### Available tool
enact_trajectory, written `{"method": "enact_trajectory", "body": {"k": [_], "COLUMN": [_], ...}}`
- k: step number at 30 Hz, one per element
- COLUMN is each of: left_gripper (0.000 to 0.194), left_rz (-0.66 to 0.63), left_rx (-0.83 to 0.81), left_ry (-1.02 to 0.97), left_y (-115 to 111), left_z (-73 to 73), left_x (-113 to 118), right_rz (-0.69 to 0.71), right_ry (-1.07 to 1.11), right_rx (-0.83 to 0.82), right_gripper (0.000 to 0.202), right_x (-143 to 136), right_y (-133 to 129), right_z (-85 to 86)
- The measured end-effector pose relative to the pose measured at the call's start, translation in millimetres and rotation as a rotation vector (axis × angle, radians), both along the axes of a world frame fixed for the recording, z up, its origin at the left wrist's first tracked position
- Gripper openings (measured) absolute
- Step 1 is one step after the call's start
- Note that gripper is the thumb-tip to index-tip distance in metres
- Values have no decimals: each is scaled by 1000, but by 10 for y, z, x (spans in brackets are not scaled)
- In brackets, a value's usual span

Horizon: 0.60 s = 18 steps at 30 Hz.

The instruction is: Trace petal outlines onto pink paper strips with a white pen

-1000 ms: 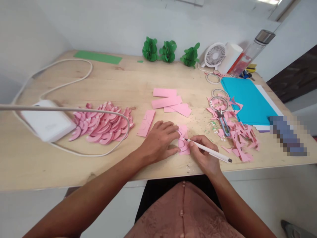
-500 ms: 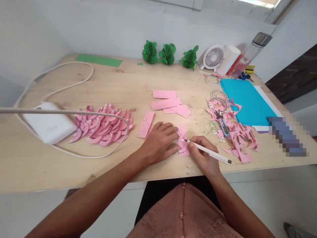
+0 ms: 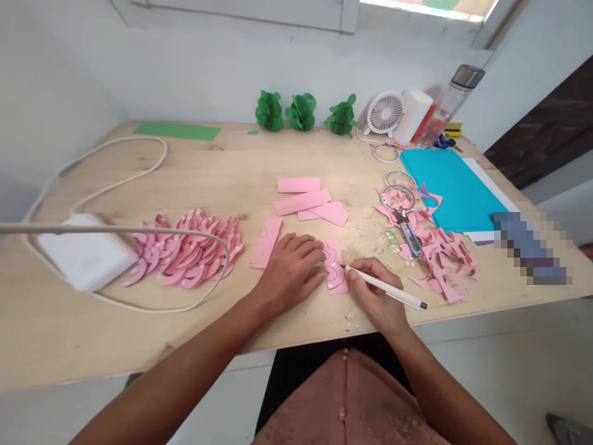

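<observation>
My left hand (image 3: 296,266) lies flat on the table, its fingertips on the left edge of a pink paper strip (image 3: 337,285) with curved dark outlines drawn on it. Between the thumb and fingers of my right hand (image 3: 377,296) is a white pen (image 3: 389,288), tilted, its dark tip at the strip's right side. Just left of my left hand rests another pink strip (image 3: 265,244) with curves drawn on it. Several pink strips (image 3: 303,203) overlap beyond my hands.
Curved pink cut-outs (image 3: 192,250) are heaped at left beside a white box (image 3: 86,253) and a looping white cable (image 3: 157,309). At right lie pink scraps (image 3: 445,262), blue-handled snips (image 3: 410,235), tape rolls (image 3: 385,153) and a blue folder (image 3: 451,185). Green paper shapes (image 3: 302,112) and a fan (image 3: 385,113) stand behind.
The camera view has shifted, showing more of the wall. The pen tip has moved slightly toward the strip's right edge; my left hand stays on the paper.
</observation>
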<state>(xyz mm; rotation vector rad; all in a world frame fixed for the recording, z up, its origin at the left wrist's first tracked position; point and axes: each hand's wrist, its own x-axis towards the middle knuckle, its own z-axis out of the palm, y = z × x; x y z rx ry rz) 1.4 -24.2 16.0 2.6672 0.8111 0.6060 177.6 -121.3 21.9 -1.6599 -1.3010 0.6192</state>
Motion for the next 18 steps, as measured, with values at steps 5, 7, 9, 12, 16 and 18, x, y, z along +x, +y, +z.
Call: {"method": "enact_trajectory", "body": {"k": [5,7,9,12,16,18], "left_gripper": [12,12,12,11,12,12], "left_rz": [18,25,28,25,28,25], "left_rx": [38,54,61,58,60,62], "left_ry": [-54,-81,-93,-84,-86,-94], "left_y": [6,5,3,-1,-7,-9], "left_z": [-26,-40,-54,-68,-72,-72], "left_x": [19,29,41,58,71,76], "right_rz": [-10,-12,-3,22,46,52], "right_ry": [30,60,78,60,15,-1], "right_rx": [-6,-5,0,5,11,17], "right_gripper": [11,11,12,15,17,17], "right_x": [-12,-16,-16,-8,3,7], "right_y": [-6,-10,-15,-19,-15,-13], "right_z": [-1,2,4,5,8,9]}}
